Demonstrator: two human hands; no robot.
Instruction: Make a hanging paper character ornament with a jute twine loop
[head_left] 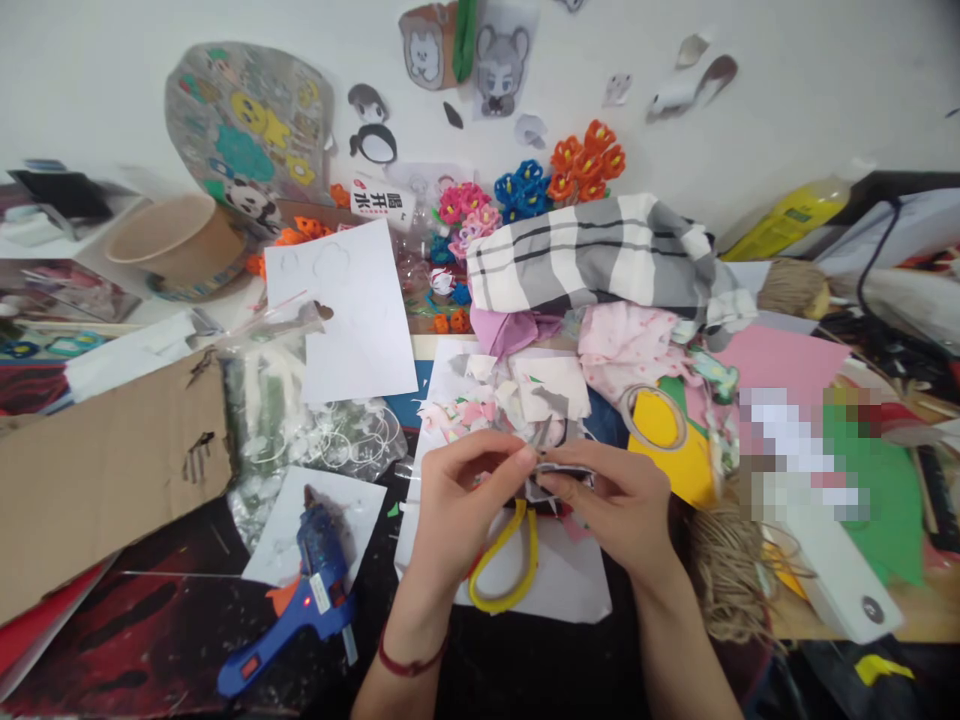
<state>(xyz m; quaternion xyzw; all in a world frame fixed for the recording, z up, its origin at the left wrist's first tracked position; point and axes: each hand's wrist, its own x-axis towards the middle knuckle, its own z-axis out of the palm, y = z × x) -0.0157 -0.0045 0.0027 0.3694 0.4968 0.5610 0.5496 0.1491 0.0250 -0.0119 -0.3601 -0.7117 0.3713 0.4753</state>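
Both hands meet over the middle of the cluttered desk. My right hand (pixel 619 500) is closed on a small flat dark-and-white piece (pixel 566 474), pinched between thumb and fingers. The fingertips of my left hand (pixel 480 485) press together at the left end of the same piece; what they pinch there is too small to tell. Under the hands lie scissors with yellow handles (pixel 506 580), their blades hidden, on white paper (pixel 577 590). Paper and fabric scraps (pixel 480 400) are heaped just behind the fingers.
A blue glue gun (pixel 322 570) rests on paper at the left, beside cardboard (pixel 120 470). Tape (pixel 679 430), twine (pixel 727 570) and a white stick-like device (pixel 840 570) lie right. Behind are checked cloth (pixel 592 250), orange flowers (pixel 589 165) and a brown tub (pixel 176 245).
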